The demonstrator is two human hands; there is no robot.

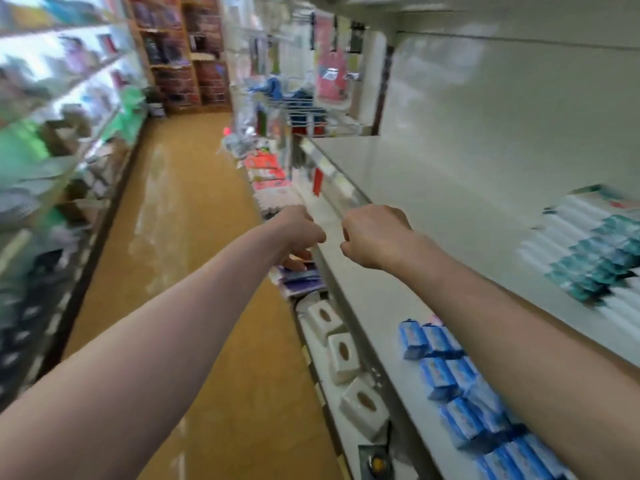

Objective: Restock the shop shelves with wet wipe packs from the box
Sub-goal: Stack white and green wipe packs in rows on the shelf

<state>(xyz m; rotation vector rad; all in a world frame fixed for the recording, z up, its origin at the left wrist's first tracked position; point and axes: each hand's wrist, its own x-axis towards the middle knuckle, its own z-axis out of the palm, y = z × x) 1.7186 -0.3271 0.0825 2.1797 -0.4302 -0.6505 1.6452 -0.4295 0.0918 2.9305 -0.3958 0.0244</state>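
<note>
Evidently the right hand (375, 237) is clenching on nothing and the left hand (299, 233) is curling unreadably, while blue wet wipe packs (446, 372) are lying rowed on the shelf (398, 174), likely light, soft, slick: grasp across their sides.

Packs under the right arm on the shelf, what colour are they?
The small packs are blue, best seen in the head view.

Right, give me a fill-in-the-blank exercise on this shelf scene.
1. The small packs nearest the camera on the white shelf are ___ in colour.
2. The white tissue boxes sit on the shelf ___ those packs.
3. The right hand has its fingers ___.
Missing words: blue; below; curled.
</note>
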